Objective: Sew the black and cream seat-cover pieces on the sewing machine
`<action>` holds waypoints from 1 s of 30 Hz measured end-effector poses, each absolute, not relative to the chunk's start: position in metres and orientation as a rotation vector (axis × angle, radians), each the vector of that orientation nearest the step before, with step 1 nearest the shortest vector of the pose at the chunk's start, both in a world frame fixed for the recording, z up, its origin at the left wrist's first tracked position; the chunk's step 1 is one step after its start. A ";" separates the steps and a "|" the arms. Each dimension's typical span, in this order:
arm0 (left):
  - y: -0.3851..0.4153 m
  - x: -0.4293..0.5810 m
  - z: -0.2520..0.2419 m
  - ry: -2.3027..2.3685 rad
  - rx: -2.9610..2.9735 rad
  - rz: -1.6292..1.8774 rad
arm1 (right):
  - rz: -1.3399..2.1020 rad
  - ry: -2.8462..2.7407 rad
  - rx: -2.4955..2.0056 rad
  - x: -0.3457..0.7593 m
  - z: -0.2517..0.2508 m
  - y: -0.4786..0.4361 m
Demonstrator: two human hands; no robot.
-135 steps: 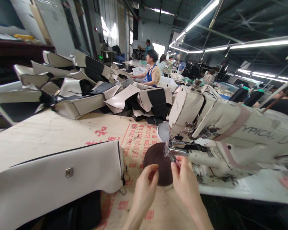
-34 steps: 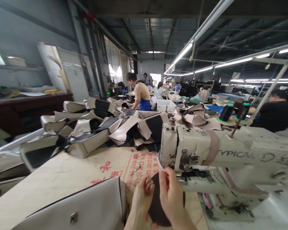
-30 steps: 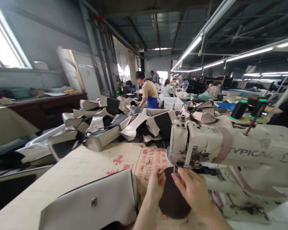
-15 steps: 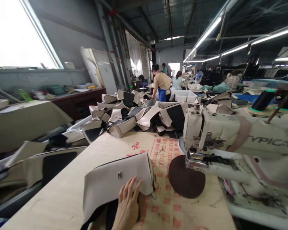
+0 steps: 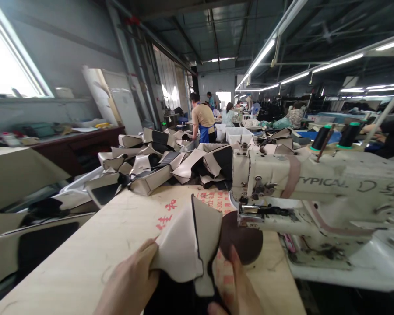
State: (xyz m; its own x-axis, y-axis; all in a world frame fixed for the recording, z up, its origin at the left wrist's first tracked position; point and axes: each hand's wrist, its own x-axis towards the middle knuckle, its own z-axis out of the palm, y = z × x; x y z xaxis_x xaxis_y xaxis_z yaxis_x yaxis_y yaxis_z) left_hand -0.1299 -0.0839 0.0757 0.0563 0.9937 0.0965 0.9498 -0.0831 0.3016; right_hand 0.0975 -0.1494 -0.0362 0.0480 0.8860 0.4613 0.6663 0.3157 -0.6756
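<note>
My left hand (image 5: 129, 282) grips the left edge of a cream leather cover piece (image 5: 187, 243) with black trim, lifted off the wooden table (image 5: 95, 258) and folded into a peak. My right hand (image 5: 238, 291) holds its lower right side, fingers pointing up beside the piece, near a dark brown round pad (image 5: 244, 238). The cream sewing machine (image 5: 315, 192) stands just right of the pad, its needle end above it.
A heap of cream and black cover pieces (image 5: 157, 164) lies at the table's far end. More pieces (image 5: 26, 240) hang at the left. Two black thread cones (image 5: 335, 135) stand behind the machine. A person in a blue apron (image 5: 203, 118) works further back.
Both hands left the machine's needle area. My left hand reached to the flat cream piece, and now both hands hold it raised and folded in front of me.
</note>
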 end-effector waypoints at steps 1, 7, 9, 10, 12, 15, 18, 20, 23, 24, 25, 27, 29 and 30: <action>-0.090 -0.123 0.079 1.884 2.117 0.475 | 0.272 -1.733 -1.397 0.102 -0.021 -0.144; -0.092 -0.087 0.094 1.199 1.808 0.572 | 0.209 -2.354 -1.668 0.147 0.075 -0.133; -0.084 -0.082 0.087 1.114 1.808 0.501 | 0.164 -2.504 -1.691 0.157 0.094 -0.131; -0.079 -0.080 0.078 1.102 1.823 0.442 | 0.148 -2.546 -1.677 0.160 0.097 -0.128; -0.068 -0.078 0.049 1.174 1.869 0.360 | 0.156 -2.538 -1.680 0.163 0.090 -0.117; -0.055 -0.073 0.001 1.450 1.986 0.456 | 0.275 -2.403 -1.753 0.164 0.058 -0.097; -0.048 -0.064 -0.018 1.445 2.040 0.697 | 0.384 -2.248 -1.849 0.164 0.026 -0.085; -0.044 -0.055 -0.012 1.281 2.107 0.745 | 0.382 -2.174 -1.849 0.165 0.013 -0.084; -0.035 -0.044 0.005 1.057 2.214 0.689 | 0.304 -2.078 -1.745 0.169 -0.003 -0.082; -0.032 -0.041 0.008 1.017 2.223 0.678 | 0.275 -2.063 -1.677 0.171 -0.008 -0.081; -0.031 -0.039 0.009 1.006 2.219 0.688 | 0.264 -2.064 -1.589 0.173 -0.012 -0.080; -0.033 -0.035 0.011 1.044 2.194 0.749 | 0.276 -2.071 -1.419 0.176 -0.019 -0.078; -0.042 -0.029 0.013 1.093 2.155 0.828 | 0.298 -2.059 -1.332 0.177 -0.022 -0.079; -0.047 -0.025 0.015 1.108 2.129 0.859 | 0.302 -2.050 -1.321 0.177 -0.021 -0.080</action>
State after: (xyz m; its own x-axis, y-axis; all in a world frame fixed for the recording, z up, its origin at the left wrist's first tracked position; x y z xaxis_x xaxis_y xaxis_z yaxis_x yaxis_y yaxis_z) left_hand -0.0245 -0.0474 0.0148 0.4467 0.8522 0.2725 0.4757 -0.4841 0.7344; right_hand 0.1769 -0.0800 -0.0212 -0.2623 0.8736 0.4099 0.7180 0.4605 -0.5219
